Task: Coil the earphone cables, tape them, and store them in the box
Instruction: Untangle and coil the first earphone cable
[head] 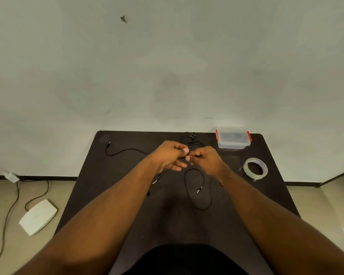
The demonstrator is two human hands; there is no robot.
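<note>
Thin black earphone cables lie on the dark table (115,195). One cable (199,197) loops below my hands and ends in a silver plug. Another cable (123,150) snakes off to the far left. My left hand (170,154) and my right hand (206,160) meet above the table's middle, fingertips pinched together on a black cable. How the cable runs inside my fingers is hidden. A roll of clear tape (255,168) lies to the right. The clear plastic box (233,138) with red latches stands at the far right corner, its lid on.
More black cable with earbuds (192,135) lies by the far edge. The table stands against a pale wall. On the floor to the left are a white flat device (38,216) and dark cords (10,211).
</note>
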